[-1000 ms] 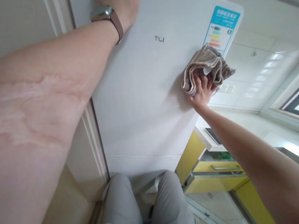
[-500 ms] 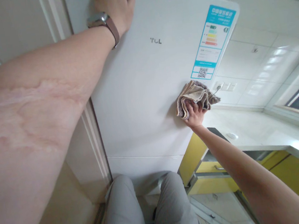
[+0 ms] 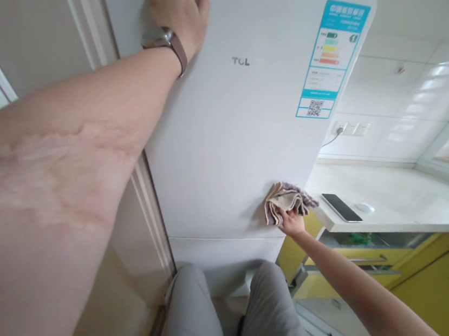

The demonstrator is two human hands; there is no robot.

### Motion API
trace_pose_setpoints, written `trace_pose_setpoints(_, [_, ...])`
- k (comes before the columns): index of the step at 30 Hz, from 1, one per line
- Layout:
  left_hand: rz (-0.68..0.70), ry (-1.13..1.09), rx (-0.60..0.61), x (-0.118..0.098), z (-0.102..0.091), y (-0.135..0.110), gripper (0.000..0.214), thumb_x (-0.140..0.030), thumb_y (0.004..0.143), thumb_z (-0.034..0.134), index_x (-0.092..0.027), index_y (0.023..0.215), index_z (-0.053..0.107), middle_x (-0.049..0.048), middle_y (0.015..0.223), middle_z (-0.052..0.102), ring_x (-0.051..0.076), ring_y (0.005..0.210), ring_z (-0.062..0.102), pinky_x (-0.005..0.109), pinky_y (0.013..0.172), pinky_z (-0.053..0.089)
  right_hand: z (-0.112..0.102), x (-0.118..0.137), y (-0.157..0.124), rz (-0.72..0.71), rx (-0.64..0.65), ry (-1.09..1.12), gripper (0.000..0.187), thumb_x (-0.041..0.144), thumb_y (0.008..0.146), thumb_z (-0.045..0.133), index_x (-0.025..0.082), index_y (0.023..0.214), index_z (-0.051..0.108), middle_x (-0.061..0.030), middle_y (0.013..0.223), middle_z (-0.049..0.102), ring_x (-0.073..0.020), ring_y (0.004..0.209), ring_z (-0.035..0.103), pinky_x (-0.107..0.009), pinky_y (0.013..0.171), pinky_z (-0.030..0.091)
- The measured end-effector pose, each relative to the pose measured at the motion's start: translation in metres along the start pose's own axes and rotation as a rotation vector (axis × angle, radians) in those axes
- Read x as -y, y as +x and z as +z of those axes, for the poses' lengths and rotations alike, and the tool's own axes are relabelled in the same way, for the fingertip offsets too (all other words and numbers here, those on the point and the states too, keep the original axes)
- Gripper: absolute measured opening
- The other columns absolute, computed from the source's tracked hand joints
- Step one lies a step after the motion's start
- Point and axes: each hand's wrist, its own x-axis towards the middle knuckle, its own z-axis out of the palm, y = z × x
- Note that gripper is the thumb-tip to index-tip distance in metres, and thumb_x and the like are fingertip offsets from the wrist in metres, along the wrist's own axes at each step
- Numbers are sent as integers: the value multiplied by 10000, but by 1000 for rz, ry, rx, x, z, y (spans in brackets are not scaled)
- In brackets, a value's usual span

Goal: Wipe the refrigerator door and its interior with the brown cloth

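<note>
The folded cloth is sliding down from the label and is now reaching the lower part of the white refrigerator door, near the seam. The right hand is holding it with bent fingers. The left hand is resting on the door, thumb spread; fingertips are hiding, so its grip I cannot tell.

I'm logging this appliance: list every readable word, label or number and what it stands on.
"TCL": grey letters on the white door.
"中国", apparently: start of the heading on the sticker; the rest is blurred.
Smaller print there: too small or blurred to read.
Watch: nothing readable.
</note>
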Motion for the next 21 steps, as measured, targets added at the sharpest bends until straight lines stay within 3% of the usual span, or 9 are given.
trace_pose_setpoints(3, [7, 131, -35, -2, -3, -6, 545, -222, 1050, 454, -85, 1572, 379, 128, 1670, 369, 304, 1562, 268, 543, 1259, 135, 25, 25, -35, -101, 55, 30, 392, 357, 772, 630, 303, 1119, 804, -144, 1119, 773, -373, 1092, 695, -496, 916, 569])
trace_pose_setpoints(6, [23, 169, -41, -2, -2, -7, 504, -220, 1051, 441, -81, 1534, 422, 144, 1661, 386, 312, 1554, 285, 550, 1233, 182, 40, 44, -47, -302, 73, 82, 366, 358, 777, 645, 338, 1100, 817, -105, 1230, 764, -350, 1124, 705, -504, 947, 562])
trace_pose_setpoints(9, [20, 206, -45, -1, -1, -4, 482, -200, 1043, 440, -78, 1510, 443, 155, 1648, 397, 333, 1542, 295, 566, 1209, 201, 37, 58, -28, -563, 90, 144, 452, 344, 782, 657, 361, 1213, 793, -69, 1385, 703, -326, 1274, 651, -512, 1068, 503])
trace_pose_setpoints(11, [27, 210, -56, 0, 0, -2, 482, -200, 1040, 441, -74, 1505, 453, 160, 1638, 410, 342, 1535, 308, 568, 1202, 209, 22, 68, 0, -767, 101, 173, 509, 290, 792, 646, 344, 1284, 763, -64, 1420, 682, -292, 1310, 630, -474, 1087, 486])
trace_pose_setpoints(13, [42, 199, -74, 0, 1, -2, 480, -209, 1037, 447, -68, 1495, 473, 168, 1612, 441, 351, 1516, 341, 572, 1191, 231, -4, 78, 34, -958, 84, 173, 529, 235, 815, 626, 323, 1324, 739, -61, 1435, 672, -254, 1292, 638, -421, 1068, 484])
trace_pose_setpoints(15, [65, 189, -84, 1, 2, -3, 473, -218, 1031, 461, -65, 1477, 499, 175, 1574, 482, 363, 1487, 383, 578, 1174, 264, -39, 85, 72, -1034, 11, 139, 552, 214, 818, 629, 311, 1354, 718, -66, 1459, 655, -250, 1311, 618, -422, 1084, 455])
trace_pose_setpoints(21, [107, 197, -61, 1, 4, -2, 436, -240, 1024, 488, -62, 1415, 554, 181, 1493, 555, 369, 1422, 451, 573, 1153, 327, -188, 78, 182, -888, -299, -15, 675, 255, 889, 575, 345, 1557, 527, -50, 1538, 588, -298, 1340, 530, -536, 1162, 290])
